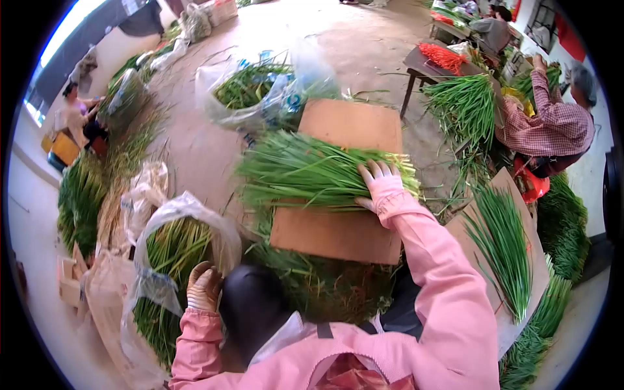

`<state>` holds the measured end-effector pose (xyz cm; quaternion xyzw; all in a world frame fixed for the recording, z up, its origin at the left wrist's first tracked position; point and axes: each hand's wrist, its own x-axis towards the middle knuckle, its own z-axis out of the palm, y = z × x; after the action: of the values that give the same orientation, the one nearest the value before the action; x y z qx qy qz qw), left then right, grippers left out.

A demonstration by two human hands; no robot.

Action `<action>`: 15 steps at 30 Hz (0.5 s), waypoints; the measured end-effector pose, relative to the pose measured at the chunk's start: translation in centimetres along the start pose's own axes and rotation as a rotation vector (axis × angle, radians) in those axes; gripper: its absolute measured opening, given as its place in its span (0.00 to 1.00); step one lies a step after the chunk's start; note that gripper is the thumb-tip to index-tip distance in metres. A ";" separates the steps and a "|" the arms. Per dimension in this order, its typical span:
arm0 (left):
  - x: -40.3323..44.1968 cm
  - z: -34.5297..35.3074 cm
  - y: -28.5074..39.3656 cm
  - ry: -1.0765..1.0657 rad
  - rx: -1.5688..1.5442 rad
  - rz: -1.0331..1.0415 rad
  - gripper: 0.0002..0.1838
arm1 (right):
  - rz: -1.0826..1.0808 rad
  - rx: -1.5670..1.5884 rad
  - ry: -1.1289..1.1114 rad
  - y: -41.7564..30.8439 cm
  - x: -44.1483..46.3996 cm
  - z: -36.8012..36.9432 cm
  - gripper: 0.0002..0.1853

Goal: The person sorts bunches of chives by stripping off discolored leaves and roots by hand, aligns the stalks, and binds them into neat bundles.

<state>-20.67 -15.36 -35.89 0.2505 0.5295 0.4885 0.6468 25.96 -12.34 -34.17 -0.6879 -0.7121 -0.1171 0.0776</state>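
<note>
A large bundle of long green stalks lies across a brown board in front of me, leaves to the left, pale ends to the right. My gloved right hand rests on the bundle near the pale ends, fingers spread. Lower left, my gloved left hand is beside my knee, at the edge of a clear plastic bag of loose green and yellowish leaves. Its fingers are bent and close together; whether they hold anything is hidden.
An open plastic bag of leaves stands beyond the board. At right, a smaller bundle lies on cardboard. Further right, a person in a checked shirt sits by a table with orange-red ties. Another person sits far left.
</note>
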 end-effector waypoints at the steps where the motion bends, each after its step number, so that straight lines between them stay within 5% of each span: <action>1: -1.2 -0.5 -0.2 0.039 0.013 0.005 0.23 | -0.022 -0.035 0.015 -1.1 -1.0 0.0 0.44; 4: -3.8 -2.1 -1.7 0.034 -0.027 0.097 0.20 | 0.029 -0.027 -0.204 -1.2 0.5 -0.4 0.40; 6: -6.9 -2.3 -1.0 0.085 0.123 0.068 0.17 | 0.094 0.324 -0.537 -2.4 2.6 -4.5 0.38; 7: -7.3 -3.8 -1.5 0.055 0.189 0.046 0.16 | 0.048 0.091 -0.504 -3.7 3.9 -5.2 0.36; 9: -7.5 -6.4 -4.3 -0.020 0.212 0.188 0.14 | -0.215 -0.004 0.058 -4.4 5.6 -3.1 0.32; 12: -7.7 -7.7 -6.2 -0.060 0.215 0.236 0.15 | -0.220 0.695 -0.201 -13.4 6.3 -3.5 0.24; 13: -7.5 -7.9 -6.2 -0.097 0.260 0.238 0.16 | -0.204 0.874 -0.506 -17.0 6.2 -4.0 0.23; 15: -6.6 -7.8 -4.9 -0.162 0.221 0.238 0.17 | -0.303 0.935 -0.660 -23.4 5.6 -2.7 0.22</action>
<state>-25.83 -24.76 -39.50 0.4195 0.4926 0.4784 0.5937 2.25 -8.28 -31.40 -0.4714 -0.7648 0.4197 0.1295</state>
